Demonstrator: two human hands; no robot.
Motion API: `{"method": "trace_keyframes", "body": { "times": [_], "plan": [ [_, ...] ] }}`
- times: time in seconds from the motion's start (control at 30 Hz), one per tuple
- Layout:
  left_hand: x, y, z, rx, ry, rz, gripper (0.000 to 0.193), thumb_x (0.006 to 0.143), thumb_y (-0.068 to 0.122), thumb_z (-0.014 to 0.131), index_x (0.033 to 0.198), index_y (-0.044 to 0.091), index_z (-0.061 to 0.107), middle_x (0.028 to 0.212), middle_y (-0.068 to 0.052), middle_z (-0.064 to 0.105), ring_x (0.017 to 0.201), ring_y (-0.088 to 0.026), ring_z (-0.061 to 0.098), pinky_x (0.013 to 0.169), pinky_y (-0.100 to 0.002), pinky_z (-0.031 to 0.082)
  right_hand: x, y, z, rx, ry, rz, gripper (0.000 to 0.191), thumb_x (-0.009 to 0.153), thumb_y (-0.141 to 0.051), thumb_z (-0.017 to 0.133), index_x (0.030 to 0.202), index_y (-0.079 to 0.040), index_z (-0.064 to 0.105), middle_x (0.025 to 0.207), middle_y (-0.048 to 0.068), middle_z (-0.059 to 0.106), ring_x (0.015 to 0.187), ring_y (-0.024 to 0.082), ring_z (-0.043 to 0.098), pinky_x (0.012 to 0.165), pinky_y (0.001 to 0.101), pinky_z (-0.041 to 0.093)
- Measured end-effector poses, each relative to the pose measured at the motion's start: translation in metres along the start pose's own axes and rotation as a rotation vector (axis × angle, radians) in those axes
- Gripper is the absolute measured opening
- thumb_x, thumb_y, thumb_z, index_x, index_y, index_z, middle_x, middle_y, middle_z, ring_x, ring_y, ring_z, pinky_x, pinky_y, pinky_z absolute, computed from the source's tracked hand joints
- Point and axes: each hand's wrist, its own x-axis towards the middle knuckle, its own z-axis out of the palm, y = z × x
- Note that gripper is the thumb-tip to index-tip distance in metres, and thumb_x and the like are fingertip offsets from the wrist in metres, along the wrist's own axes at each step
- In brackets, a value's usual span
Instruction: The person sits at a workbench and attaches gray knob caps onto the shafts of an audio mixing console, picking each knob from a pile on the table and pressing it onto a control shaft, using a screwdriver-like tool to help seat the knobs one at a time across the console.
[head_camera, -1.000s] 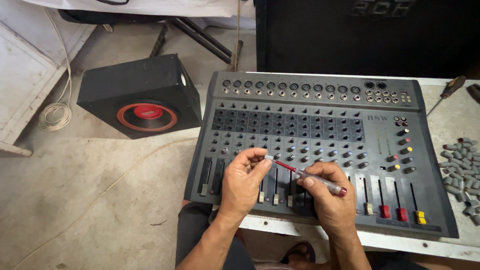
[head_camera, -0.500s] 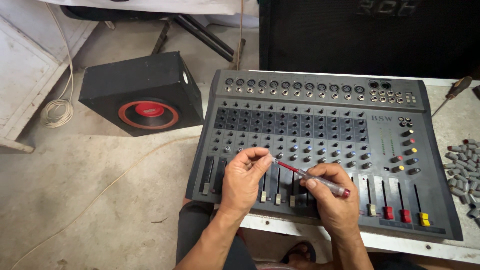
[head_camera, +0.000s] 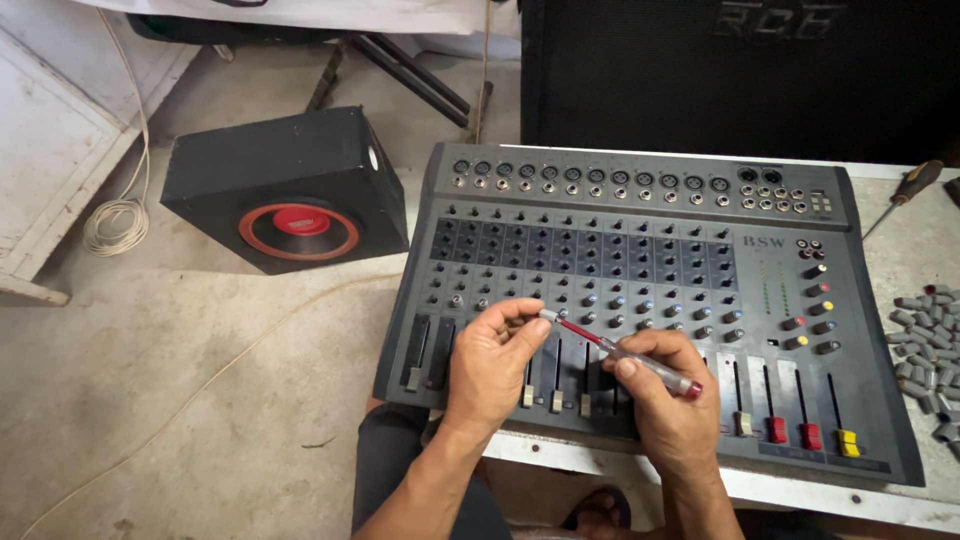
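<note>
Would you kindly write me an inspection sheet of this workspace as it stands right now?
Surface: pale worktable; the mixing console overhangs its near edge.
Job's things: a small clear-handled screwdriver with a red shaft, held over the console's faders; a small grey cap at its tip.
Clutter: a pile of grey knobs on the right; a larger screwdriver at the far right.
Hands: left hand pinches the cap at the tip; right hand grips the handle.
Cables: a white coil on the floor at left.
Surroundings: a black speaker box with a red cone on the concrete floor; a large black cabinet behind.
</note>
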Motion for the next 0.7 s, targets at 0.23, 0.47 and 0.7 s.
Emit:
{"method": "trace_keyframes", "body": {
  "times": [0.23,0.47,0.7],
  "plan": [
    [0.000,0.001,-0.002,-0.022,-0.003,-0.048,0.028,0.093,-0.001,0.069,0.121,-0.004,0.071,0.096,-0.001,0.072,0.082,-0.004,0.062,0.076,-0.019,0.051,0.001,-0.002,0.003,-0.019,0.027,0.022,0.020,0.091,0.003,0.067,0.110,0.004,0.063,0.099,0.014,0.070,0.093,0.019,0.070,0.088,0.0320,0.054],
    [-0.001,0.006,0.000,0.044,0.021,-0.059,0.028,0.094,0.004,0.069,0.121,-0.003,0.073,0.092,-0.001,0.073,0.079,-0.004,0.062,0.074,-0.019,0.051,0.000,-0.001,0.001,-0.005,0.027,0.012,0.020,0.090,0.004,0.067,0.109,0.004,0.063,0.102,0.013,0.069,0.093,0.020,0.070,0.088,0.0324,0.054],
    [-0.002,0.014,0.003,0.151,0.031,-0.042,0.030,0.093,0.006,0.071,0.121,-0.001,0.075,0.094,0.001,0.073,0.078,-0.002,0.059,0.071,-0.019,0.050,0.000,0.000,-0.001,-0.012,0.010,0.018,0.021,0.088,0.007,0.069,0.108,0.004,0.064,0.103,0.013,0.070,0.095,0.020,0.070,0.089,0.0324,0.054]
  ]
}}
